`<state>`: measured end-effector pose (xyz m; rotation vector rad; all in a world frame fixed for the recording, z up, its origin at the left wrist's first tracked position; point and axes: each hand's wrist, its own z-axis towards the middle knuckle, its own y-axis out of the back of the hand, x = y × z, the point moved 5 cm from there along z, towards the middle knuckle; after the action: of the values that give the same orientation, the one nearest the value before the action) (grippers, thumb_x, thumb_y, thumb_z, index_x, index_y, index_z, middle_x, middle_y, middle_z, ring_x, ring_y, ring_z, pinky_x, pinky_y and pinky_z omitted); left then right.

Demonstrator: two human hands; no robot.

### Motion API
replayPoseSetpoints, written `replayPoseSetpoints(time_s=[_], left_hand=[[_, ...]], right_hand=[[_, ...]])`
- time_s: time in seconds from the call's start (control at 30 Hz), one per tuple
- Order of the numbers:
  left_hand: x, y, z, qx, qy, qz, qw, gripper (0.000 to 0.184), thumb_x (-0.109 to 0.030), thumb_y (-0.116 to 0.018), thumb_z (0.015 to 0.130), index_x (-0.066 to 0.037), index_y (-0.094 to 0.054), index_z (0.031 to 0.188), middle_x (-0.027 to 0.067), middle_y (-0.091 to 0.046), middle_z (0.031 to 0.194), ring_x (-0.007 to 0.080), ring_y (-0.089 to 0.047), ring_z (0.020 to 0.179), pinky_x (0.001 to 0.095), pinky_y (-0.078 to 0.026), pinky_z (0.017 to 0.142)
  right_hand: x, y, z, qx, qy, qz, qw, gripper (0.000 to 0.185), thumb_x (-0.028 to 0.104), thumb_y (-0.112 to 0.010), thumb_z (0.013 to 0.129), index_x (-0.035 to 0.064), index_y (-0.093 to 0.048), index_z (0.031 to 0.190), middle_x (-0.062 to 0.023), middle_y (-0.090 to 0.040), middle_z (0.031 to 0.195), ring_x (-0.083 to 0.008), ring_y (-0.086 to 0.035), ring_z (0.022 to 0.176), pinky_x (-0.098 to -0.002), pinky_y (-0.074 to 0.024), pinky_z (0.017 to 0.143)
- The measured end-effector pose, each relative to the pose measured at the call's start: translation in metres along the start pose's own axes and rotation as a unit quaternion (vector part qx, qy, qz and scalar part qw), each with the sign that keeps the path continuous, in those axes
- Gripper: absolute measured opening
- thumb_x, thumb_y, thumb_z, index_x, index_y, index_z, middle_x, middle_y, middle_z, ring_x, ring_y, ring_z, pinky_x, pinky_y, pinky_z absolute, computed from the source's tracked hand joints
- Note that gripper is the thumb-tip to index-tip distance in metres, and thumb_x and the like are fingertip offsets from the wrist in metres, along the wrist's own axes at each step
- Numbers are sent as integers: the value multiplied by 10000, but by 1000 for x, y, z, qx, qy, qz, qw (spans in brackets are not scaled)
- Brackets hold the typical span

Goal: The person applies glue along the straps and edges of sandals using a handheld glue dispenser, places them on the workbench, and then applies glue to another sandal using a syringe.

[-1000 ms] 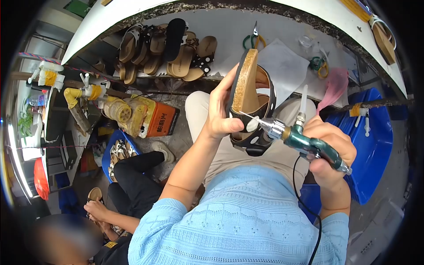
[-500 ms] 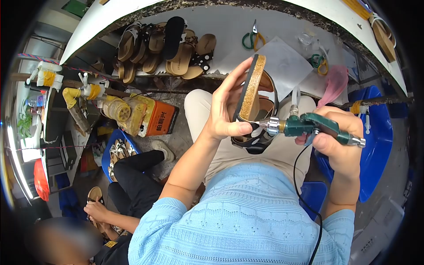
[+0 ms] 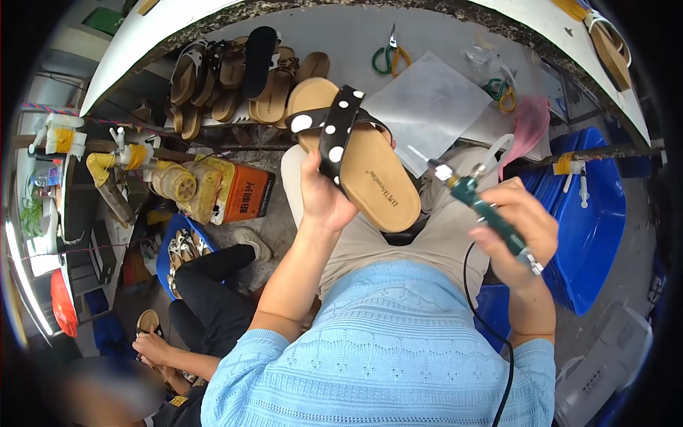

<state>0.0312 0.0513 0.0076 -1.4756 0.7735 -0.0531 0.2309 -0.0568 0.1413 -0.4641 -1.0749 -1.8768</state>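
Observation:
My left hand [image 3: 326, 198] is closed around the edge of a sandal [image 3: 380, 181], with some fingers hidden beneath it. The sandal has a tan footbed, turned up to face me, and crossed black straps with white dots. In my right hand [image 3: 526, 228] is a green handheld nozzle gun [image 3: 475, 205], with a silver collar and a thin tip pointing up and left. A clear hose and a black cable run from it. The tip is apart from the sandal, to its right.
Several finished-looking sandals [image 3: 267, 85] sit on the bench at upper left. Scissors [image 3: 391, 60] lie by a translucent sheet [image 3: 427, 99]. Blue bins [image 3: 594, 213] stand at right, an orange-and-yellow can [image 3: 245, 191] at left. A co-worker's hands [image 3: 153, 349] hold another sandal at lower left.
The sandal has turned from edge-on to footbed-up. The nozzle gun's tip has drawn away from the sole edge and now angles upward. The head view has shifted slightly.

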Motion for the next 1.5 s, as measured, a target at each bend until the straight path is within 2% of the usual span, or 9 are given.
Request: replayPoseSetpoints(time_s=[0.07,0.33,0.53,0.73,0.97,1.07,1.2,1.33,1.5], left_hand=[[-2,-13,-8,4,-18,69,997,978,-740,-571,823,-40,-371,1476,263,-513,1355,436,-476,1295,526,-436,1070],[-7,-21,-27,-17,-40,84,996,1045,-821,-496,807,-53,-346,1500,262,-469,1417,419,-477,1301,535,-388,1105],[-9,-27,-29,0,-43,129,991,1096,-850,-486,785,-48,-316,1513,313,-439,1419,464,-462,1294,542,-384,1101],[-8,-36,-30,-8,-47,93,995,1122,-857,-499,768,-44,-304,1516,315,-436,1419,470,-457,1294,542,-375,1108],[-10,-41,-26,40,-52,89,994,1114,-844,-512,774,-41,-302,1517,305,-425,1428,458,-450,1296,537,-366,1115],[-11,-38,-27,-18,-79,66,995,1105,-835,-509,785,-38,-296,1520,307,-410,1437,456,-434,1311,535,-364,1116],[-11,-44,-25,40,-58,74,995,1105,-829,-512,790,-36,-283,1525,308,-409,1436,453,-423,1322,534,-384,1099],[-10,-49,-24,90,-42,18,995,1113,-842,-497,787,-34,-283,1523,304,-421,1423,450,-438,1311,529,-417,1071],[-6,-52,-21,144,-55,-15,988,1123,-875,-456,776,-25,-320,1498,282,-457,1389,435,-490,1260,539,-437,1050]], right_hand=[[7,-12,0,4,42,-38,998,360,132,-913,638,-6,-588,708,-156,-682,879,-235,-633,688,-317,-464,630],[13,-28,1,0,115,-107,988,397,142,-918,617,-23,-587,763,-151,-661,874,-255,-646,707,-326,-451,626],[15,-28,-5,40,120,-133,983,409,195,-837,600,-58,-570,780,-171,-634,885,-266,-619,705,-347,-397,622],[19,-28,-8,46,133,-154,978,373,223,-747,592,-58,-563,754,-175,-620,871,-236,-558,645,-344,-342,597],[23,-25,-11,47,144,-157,976,373,227,-716,558,-59,-556,737,-173,-611,863,-226,-538,631,-338,-327,588],[25,-24,-13,45,148,-163,974,371,226,-705,552,-59,-555,736,-175,-608,862,-227,-535,627,-338,-324,587],[25,-23,-15,48,148,-164,974,369,226,-693,548,-60,-552,735,-177,-607,859,-226,-535,626,-339,-327,588],[27,-24,-17,38,149,-159,975,362,198,-768,576,-48,-552,730,-163,-607,851,-229,-540,635,-338,-337,587],[15,-14,-9,31,2,-43,999,338,135,-884,657,-10,-590,742,-151,-655,868,-236,-578,665,-345,-409,626]])
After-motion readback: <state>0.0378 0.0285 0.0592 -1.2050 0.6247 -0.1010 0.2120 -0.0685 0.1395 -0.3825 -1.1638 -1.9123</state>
